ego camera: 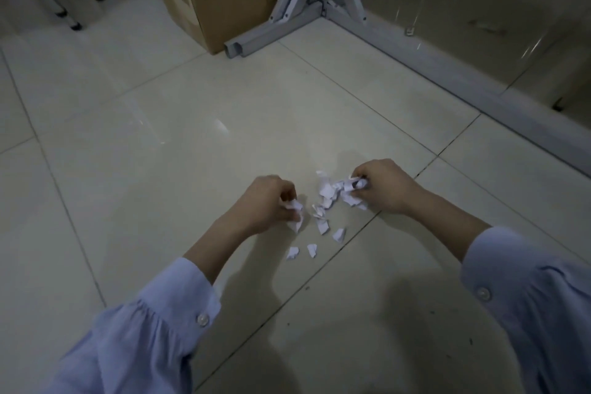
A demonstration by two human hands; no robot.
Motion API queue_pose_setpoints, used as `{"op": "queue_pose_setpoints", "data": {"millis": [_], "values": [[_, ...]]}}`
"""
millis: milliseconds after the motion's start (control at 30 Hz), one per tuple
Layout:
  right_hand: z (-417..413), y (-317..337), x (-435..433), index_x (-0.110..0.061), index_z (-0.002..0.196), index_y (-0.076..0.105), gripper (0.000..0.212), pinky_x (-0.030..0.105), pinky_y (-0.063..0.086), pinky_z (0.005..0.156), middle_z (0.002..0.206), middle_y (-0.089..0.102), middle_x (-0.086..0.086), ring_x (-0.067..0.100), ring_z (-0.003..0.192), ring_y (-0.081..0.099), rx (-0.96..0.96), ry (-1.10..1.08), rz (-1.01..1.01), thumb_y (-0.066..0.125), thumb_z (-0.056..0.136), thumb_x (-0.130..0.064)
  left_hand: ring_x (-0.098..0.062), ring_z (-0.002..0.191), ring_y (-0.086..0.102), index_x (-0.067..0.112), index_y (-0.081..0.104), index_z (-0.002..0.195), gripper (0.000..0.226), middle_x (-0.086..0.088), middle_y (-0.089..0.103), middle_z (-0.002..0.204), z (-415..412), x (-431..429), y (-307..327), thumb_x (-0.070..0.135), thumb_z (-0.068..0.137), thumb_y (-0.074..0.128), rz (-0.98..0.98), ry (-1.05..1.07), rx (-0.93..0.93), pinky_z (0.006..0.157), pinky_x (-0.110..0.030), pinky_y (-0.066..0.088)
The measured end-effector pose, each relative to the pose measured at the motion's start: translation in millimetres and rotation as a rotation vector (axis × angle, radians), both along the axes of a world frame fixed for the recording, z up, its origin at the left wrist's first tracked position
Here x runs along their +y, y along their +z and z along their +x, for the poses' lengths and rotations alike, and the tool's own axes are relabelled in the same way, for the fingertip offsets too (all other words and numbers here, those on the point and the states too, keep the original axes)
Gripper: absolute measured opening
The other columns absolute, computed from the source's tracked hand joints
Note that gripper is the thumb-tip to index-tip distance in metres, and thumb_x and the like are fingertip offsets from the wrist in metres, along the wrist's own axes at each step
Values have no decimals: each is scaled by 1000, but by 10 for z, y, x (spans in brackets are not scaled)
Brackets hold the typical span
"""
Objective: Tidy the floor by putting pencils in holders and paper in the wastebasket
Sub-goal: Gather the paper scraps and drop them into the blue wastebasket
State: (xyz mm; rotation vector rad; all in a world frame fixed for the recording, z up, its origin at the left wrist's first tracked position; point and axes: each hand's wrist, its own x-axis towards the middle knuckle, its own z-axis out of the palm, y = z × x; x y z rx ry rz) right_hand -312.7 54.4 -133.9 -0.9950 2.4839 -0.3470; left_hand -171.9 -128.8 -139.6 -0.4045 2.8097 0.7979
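Several torn white paper scraps [323, 201] lie in a small heap on the pale tiled floor [160, 153], with a few loose pieces [311, 249] nearer to me. My left hand [268, 201] is curled around some scraps at the left side of the heap. My right hand [380, 185] grips a bunch of scraps at the heap's right side. No pencils, holders or wastebasket are in view.
A brown cardboard box [217, 0] stands on the floor at the back. A grey metal frame [319, 3] with a long base rail [463, 80] runs from behind the box to the right. Chair or table legs [64, 9] stand at the back left.
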Motion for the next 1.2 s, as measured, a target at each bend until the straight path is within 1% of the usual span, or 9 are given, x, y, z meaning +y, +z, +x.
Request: {"op": "queue_pose_setpoints", "data": {"millis": [67, 167, 267, 467, 633, 700, 800, 1000, 1200], "values": [[33, 12, 59, -2, 79, 65, 11, 32, 37, 65, 87, 65, 18, 31, 84, 59, 15, 53, 67, 59, 84, -11, -20, 84, 57, 10, 68, 97, 30, -7, 64, 98, 133, 88, -30, 30, 76, 75, -15, -58, -60, 67, -27, 35], [78, -6, 130, -8, 109, 66, 26, 31, 41, 80, 112, 62, 14, 30, 103, 57, 25, 96, 78, 63, 83, -12, -24, 90, 58, 9, 67, 98, 31, -10, 62, 101, 262, 175, -88, 28, 76, 75, -3, -72, -76, 68, -25, 34], [171, -43, 161, -14, 128, 51, 52, 30, 40, 86, 125, 52, 10, 31, 111, 52, -9, 141, 39, 70, 80, -15, -25, 93, 57, 9, 64, 102, 39, -10, 58, 102, 329, 237, -138, 26, 71, 79, 22, -37, -51, 70, -25, 36], [262, 35, 99, -31, 148, 13, 126, 46, 49, 92, 150, 16, 5, 38, 123, 39, 0, 164, 232, 92, 50, -31, -23, 109, 48, 14, 47, 129, 88, -5, 49, 123, 440, 273, -171, 47, 57, 85, 17, -89, -35, 92, -28, 40], [205, 64, -51, -41, 146, -18, 151, 51, 44, 98, 157, -5, 6, 46, 131, 27, 58, 197, 364, 93, 43, -47, -27, 119, 36, 22, 31, 141, 115, -3, 34, 136, 551, 277, -113, 68, 47, 78, -162, -27, -79, 95, -46, 46], [206, 22, -129, -42, 146, -18, 147, 50, 41, 102, 159, -7, 2, 45, 133, 26, 58, 239, 364, 89, 45, -55, -28, 113, 40, 15, 29, 139, 118, -8, 34, 130, 561, 330, -122, 68, 46, 79, -183, 46, -154, 95, -41, 45], [244, -64, -206, -40, 150, 1, 129, 46, 40, 103, 160, 3, -1, 42, 132, 28, 72, 322, 385, 83, 53, -59, -29, 106, 45, 7, 33, 133, 112, -12, 37, 121, 525, 456, -188, 63, 49, 81, -177, 70, -178, 91, -35, 41], [364, -146, -74, -32, 147, 27, 85, 37, 39, 96, 149, 30, 4, 37, 119, 38, 135, 375, 305, 68, 76, -53, -33, 111, 48, 11, 15, 147, 124, -14, 33, 130, 330, 681, -308, 57, 53, 82, -108, 134, -116, 95, -38, 42], [526, -200, 31, -24, 127, 56, 44, 29, 24, 107, 116, 55, 5, 22, 124, 42, 143, 331, 104, 62, 85, -36, -36, 93, 57, 16, 49, 125, 62, -12, 43, 115, 192, 725, -345, 39, 73, 74, -22, 161, -5, 80, -37, 48]]}}
